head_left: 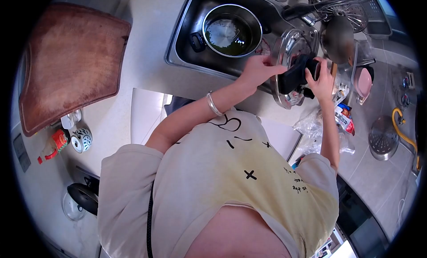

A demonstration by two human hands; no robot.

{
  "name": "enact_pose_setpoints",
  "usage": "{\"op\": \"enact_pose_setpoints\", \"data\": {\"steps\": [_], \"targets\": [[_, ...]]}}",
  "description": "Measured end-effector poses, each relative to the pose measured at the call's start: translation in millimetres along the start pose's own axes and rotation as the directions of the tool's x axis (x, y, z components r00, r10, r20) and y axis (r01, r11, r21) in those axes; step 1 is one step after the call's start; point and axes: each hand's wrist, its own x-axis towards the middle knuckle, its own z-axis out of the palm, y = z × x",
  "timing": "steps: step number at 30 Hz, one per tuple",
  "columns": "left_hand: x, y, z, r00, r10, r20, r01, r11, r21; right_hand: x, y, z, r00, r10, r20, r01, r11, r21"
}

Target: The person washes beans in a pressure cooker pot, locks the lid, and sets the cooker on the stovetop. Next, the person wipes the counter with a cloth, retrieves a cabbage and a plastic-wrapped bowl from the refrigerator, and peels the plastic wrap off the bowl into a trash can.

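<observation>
A glass pot lid [297,41] with a metal rim and a black handle is tipped up on its side by the sink's right end. My right hand [321,82] is closed around the black handle. My left hand [259,72], below a silver bangle, has its thumb and fingers at the lid's near-left rim; part of its grip is hidden. Left of the lid, a steel pot [232,30] with black side handles stands in the sink [184,49]. It holds water with green bits in it.
A black faucet [329,5] reaches over the sink's right side. Beside it are a steel drainer [356,18] and plastic bags [311,126]. A wooden cutting board [73,66] lies at left, near a red-labelled bottle [57,142] and a patterned can [82,140].
</observation>
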Motion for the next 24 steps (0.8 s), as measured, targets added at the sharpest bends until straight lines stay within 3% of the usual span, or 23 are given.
{"op": "enact_pose_setpoints", "data": {"steps": [3, 7, 13, 18, 19, 21, 24], "targets": [[8, -1, 6, 1.000, -0.013, 0.008, 0.013, 1.000, 0.022, -9, 11, 12, 0.992, 0.105, 0.075, -0.111, 0.989, 0.094], [9, -19, 20, 0.999, -0.042, -0.019, 0.044, 0.996, 0.073, -13, 18, 22, 0.938, 0.318, 0.137, -0.328, 0.943, 0.057], [-1, -27, 35, 0.997, -0.070, -0.025, 0.073, 0.993, 0.096, -18, 27, 21, 0.911, 0.378, 0.166, -0.398, 0.911, 0.109], [8, -38, 32, 0.999, -0.050, -0.005, 0.050, 0.995, 0.091, -19, 26, 14, 0.903, 0.391, 0.177, -0.401, 0.916, 0.027], [6, -35, 32, 0.998, -0.050, -0.025, 0.053, 0.991, 0.121, -20, 23, 12, 0.902, 0.389, 0.186, -0.400, 0.916, 0.025], [2, -28, 28, 0.997, -0.049, -0.065, 0.060, 0.982, 0.178, -22, 23, 13, 0.976, 0.203, 0.078, -0.207, 0.977, 0.049], [13, -26, 14, 0.998, -0.011, -0.054, 0.016, 0.994, 0.106, -23, 22, 3, 1.000, -0.018, -0.015, 0.018, 1.000, 0.009]]}}
